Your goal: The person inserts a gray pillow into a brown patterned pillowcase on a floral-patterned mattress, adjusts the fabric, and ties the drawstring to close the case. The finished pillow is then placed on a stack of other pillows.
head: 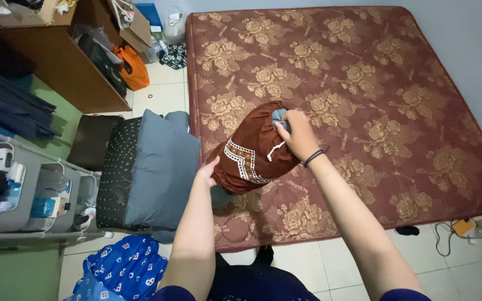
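A stuffed brown fabric pillowcase with white embroidered trim (249,147) lies on the bare maroon floral mattress (364,83), near its left edge. My right hand (297,134) pinches grey cloth (279,117) at the pillowcase's open end; my left hand (207,170) presses its lower side, fingers closed against it.

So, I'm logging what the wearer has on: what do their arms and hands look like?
Both forearms are bare. The right hand has a thin dark band around its wrist. The left hand wears nothing visible. Dark blue short sleeves show at the picture's bottom edge.
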